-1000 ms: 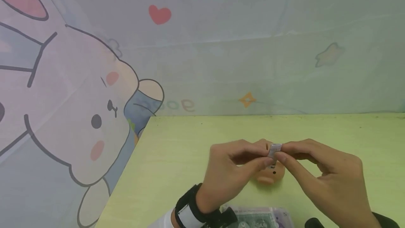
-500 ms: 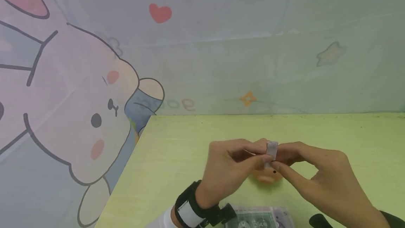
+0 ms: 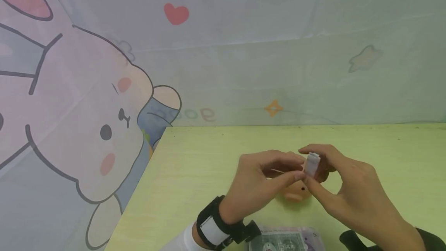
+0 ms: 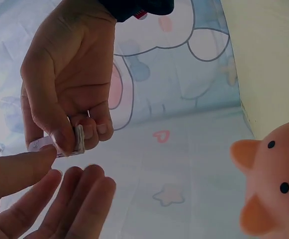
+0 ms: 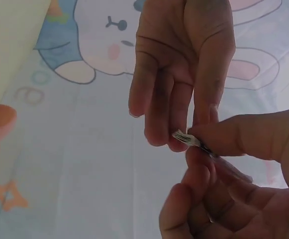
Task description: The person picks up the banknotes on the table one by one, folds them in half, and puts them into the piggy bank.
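A small folded banknote (image 3: 312,164) stands upright between both hands, pale lilac-white, its layered edges showing in the right wrist view (image 5: 186,138). My left hand (image 3: 266,187) pinches its left side between thumb and fingertips. On the other side, my right hand (image 3: 352,193) grips it with the thumb low in front and fingers behind; its index finger reaches over the top. Below and behind the hands, partly covered by them, sits an orange pig figure (image 3: 294,195) with black dot eyes; its face and ears appear in the left wrist view (image 4: 278,184).
At the front edge of the head view lie flat banknotes (image 3: 278,241), green and purple, partly cut off. They rest on a yellow-green table (image 3: 195,173). A cloth backdrop (image 3: 244,69) printed with a rabbit hangs behind it. Black straps circle both wrists.
The folded banknote has turned upright and shifted slightly right. My right index finger has lifted over its top, while the left hand moved a little right with it.
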The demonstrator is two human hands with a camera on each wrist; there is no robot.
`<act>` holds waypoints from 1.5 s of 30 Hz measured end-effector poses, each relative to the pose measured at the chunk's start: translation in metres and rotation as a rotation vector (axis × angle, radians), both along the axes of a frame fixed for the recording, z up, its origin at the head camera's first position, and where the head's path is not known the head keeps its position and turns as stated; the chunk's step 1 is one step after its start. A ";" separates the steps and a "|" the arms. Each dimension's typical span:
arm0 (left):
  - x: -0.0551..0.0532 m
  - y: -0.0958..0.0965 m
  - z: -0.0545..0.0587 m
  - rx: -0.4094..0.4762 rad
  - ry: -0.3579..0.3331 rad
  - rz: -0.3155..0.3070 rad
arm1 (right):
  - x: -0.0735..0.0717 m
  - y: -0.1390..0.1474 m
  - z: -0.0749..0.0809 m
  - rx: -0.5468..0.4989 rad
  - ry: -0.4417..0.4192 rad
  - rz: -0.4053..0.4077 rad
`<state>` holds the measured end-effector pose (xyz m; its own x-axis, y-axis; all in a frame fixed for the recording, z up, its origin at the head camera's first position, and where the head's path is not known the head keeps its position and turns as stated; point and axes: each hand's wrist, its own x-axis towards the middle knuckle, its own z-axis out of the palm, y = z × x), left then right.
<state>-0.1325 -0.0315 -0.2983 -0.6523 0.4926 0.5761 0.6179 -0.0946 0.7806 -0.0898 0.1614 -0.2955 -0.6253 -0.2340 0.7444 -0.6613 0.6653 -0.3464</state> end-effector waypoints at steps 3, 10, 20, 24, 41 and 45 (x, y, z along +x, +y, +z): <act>-0.011 0.002 -0.011 -0.123 0.000 0.076 | -0.009 0.004 -0.002 -0.049 0.032 -0.049; -0.039 0.015 -0.048 -0.494 0.040 0.211 | -0.040 0.009 -0.028 -0.156 -0.072 -0.125; -0.050 0.026 -0.081 -0.804 0.094 0.285 | -0.073 0.013 -0.074 -0.031 -0.355 -0.096; -0.051 0.025 -0.082 -0.835 0.123 0.322 | -0.075 0.010 -0.077 0.015 -0.365 -0.114; -0.050 0.031 -0.089 -0.824 0.259 0.402 | -0.072 -0.012 -0.090 0.355 -0.094 -0.386; -0.050 0.031 -0.089 -0.822 0.255 0.397 | -0.071 -0.013 -0.092 0.350 -0.167 -0.384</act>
<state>-0.1824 -0.0008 -0.3870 -0.7616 0.5765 0.2959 0.6480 0.6783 0.3463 -0.1611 0.1483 -0.3871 -0.8179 -0.1814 0.5460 -0.3028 0.9426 -0.1405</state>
